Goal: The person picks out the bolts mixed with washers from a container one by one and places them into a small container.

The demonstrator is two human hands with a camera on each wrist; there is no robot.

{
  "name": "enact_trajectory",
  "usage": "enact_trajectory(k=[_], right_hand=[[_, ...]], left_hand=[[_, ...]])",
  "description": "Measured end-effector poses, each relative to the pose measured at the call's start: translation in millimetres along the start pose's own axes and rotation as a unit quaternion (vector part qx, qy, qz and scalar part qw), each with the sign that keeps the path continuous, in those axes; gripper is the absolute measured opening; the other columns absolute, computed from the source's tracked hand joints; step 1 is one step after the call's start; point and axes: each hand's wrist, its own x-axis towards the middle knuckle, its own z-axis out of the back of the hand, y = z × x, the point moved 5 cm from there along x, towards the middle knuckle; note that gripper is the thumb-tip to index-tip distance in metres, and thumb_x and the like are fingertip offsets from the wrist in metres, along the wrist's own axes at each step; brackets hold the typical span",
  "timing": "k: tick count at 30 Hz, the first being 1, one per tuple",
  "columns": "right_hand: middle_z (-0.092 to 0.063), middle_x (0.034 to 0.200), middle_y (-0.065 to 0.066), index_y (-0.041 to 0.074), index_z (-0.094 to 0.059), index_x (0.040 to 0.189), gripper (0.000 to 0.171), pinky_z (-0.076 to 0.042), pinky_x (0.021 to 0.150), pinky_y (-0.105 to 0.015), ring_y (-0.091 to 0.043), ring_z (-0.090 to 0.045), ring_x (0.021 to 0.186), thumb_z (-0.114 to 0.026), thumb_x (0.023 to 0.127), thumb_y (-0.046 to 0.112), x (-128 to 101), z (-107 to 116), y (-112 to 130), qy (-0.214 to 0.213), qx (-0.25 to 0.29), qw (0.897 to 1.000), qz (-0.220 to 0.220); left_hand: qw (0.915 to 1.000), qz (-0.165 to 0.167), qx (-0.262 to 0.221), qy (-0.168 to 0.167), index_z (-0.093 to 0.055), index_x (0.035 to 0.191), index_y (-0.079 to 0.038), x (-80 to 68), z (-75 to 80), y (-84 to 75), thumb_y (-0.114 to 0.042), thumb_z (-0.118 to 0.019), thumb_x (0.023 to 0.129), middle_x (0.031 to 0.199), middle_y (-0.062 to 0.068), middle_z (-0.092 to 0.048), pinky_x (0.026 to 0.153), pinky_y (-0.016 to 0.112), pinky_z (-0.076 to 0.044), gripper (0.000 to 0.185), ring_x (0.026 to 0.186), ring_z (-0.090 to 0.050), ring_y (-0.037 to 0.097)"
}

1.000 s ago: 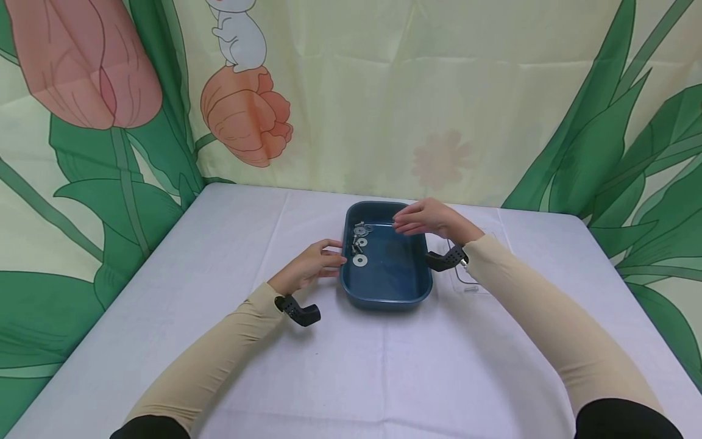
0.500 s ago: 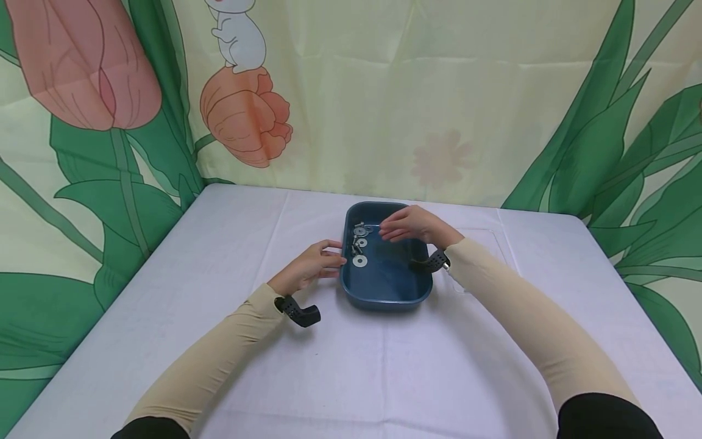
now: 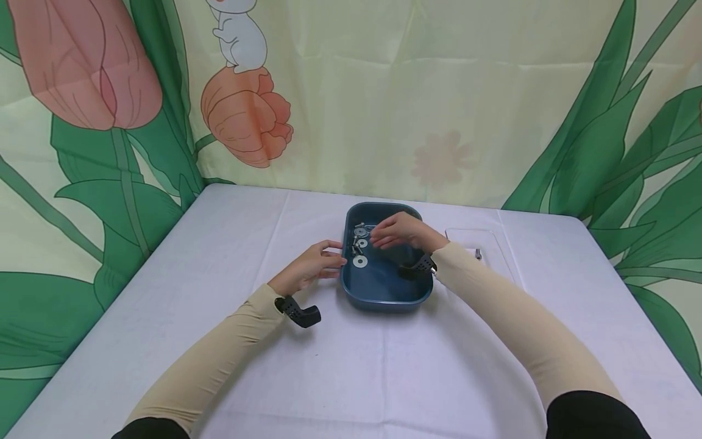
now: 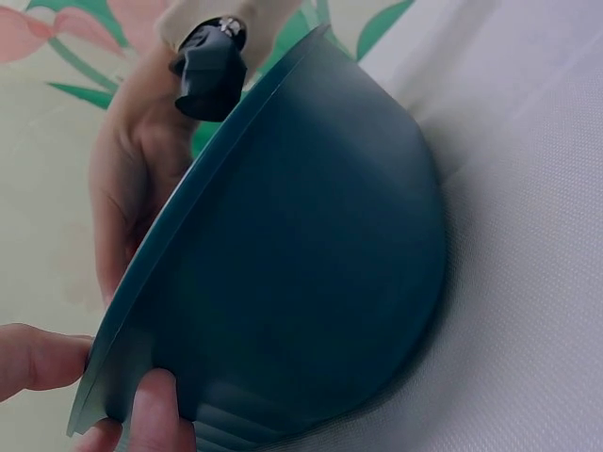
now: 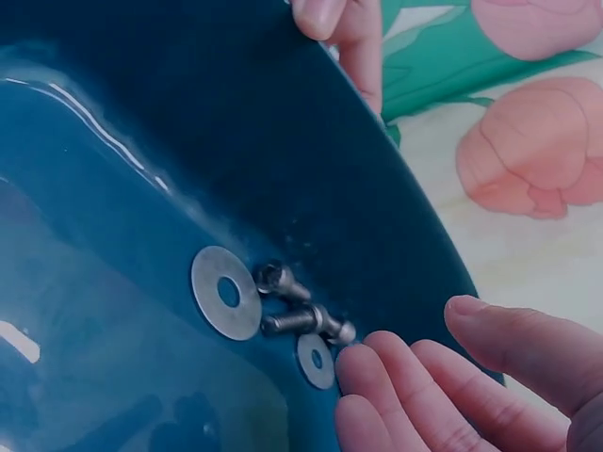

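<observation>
A white, creased cloth [image 3: 329, 378] covers the counter [image 3: 247, 225]. On it, around the middle of the far half, stands a blue tray [image 3: 384, 286]; just right of that lies a clear, thin-outlined piece [image 3: 496, 250].

Beige sleeves [image 3: 219, 347], black wristbands [image 3: 298, 312], seemingly black upper sleeves [image 3: 595, 416].

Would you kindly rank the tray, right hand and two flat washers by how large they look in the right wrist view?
1. Blue tray
2. Right hand
3. Larger flat washer, farther from the hand
4. Smaller flat washer
</observation>
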Motion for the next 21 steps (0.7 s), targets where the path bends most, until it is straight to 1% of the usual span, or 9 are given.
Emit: enact_trajectory(k=[2, 6, 11, 16, 21], right_hand=[[-0.067, 0.113, -0.021, -0.009, -0.057, 0.122, 0.035, -0.053, 0.091, -0.038, -0.032, -0.065, 0.105, -0.057, 0.093, 0.012, 2, -3, -1, 0.003, 0.0, 1.0, -0.001], [-0.067, 0.112, -0.022, -0.01, -0.057, 0.121, 0.035, -0.052, 0.092, -0.04, -0.032, -0.065, 0.103, -0.057, 0.093, 0.011, 7, -9, -1, 0.012, -0.006, 1.0, 0.0], [-0.065, 0.114, -0.024, -0.01, -0.059, 0.118, 0.032, -0.052, 0.092, -0.041, -0.026, -0.069, 0.096, -0.056, 0.093, 0.01, 10, -17, 1, 0.014, -0.012, 1.0, -0.003], [-0.066, 0.112, -0.023, -0.009, -0.061, 0.116, 0.03, -0.054, 0.09, -0.039, -0.02, -0.071, 0.088, -0.057, 0.092, 0.009, 15, -24, 1, 0.013, -0.01, 1.0, -0.008], [-0.067, 0.111, -0.022, -0.009, -0.061, 0.117, 0.03, -0.054, 0.089, -0.037, -0.018, -0.071, 0.085, -0.058, 0.092, 0.008, 20, -29, -1, 0.015, -0.005, 1.0, -0.016]], left_hand=[[1.0, 0.0, -0.001, 0.001, -0.037, 0.138, -0.007, -0.8, 0.0, -0.1, -0.009, -0.054, 0.094, 0.127, 0.018, -0.052, 0.096, 0.038, -0.051, 0.048, 0.115, -0.056, 0.026], [1.0, -0.001, -0.005, 0.006, -0.036, 0.139, -0.006, -0.8, -0.1, 0.4, -0.009, -0.053, 0.095, 0.124, 0.017, -0.052, 0.096, 0.038, -0.052, 0.047, 0.115, -0.056, 0.026], [0.9999, -0.005, -0.007, 0.01, -0.037, 0.138, -0.006, 0.8, 0.0, 0.8, -0.009, -0.053, 0.095, 0.121, 0.016, -0.054, 0.094, 0.036, -0.053, 0.047, 0.113, -0.057, 0.024], [1.0, 0.0, -0.008, 0.006, -0.037, 0.138, -0.006, 0.7, 0.6, 1.0, -0.008, -0.052, 0.095, 0.122, 0.016, -0.053, 0.094, 0.037, -0.052, 0.045, 0.114, -0.056, 0.024], [0.9999, -0.004, -0.005, 0.009, -0.036, 0.138, -0.005, 1.0, 0.6, 1.0, -0.008, -0.05, 0.096, 0.123, 0.017, -0.052, 0.095, 0.037, -0.052, 0.044, 0.115, -0.055, 0.024]])
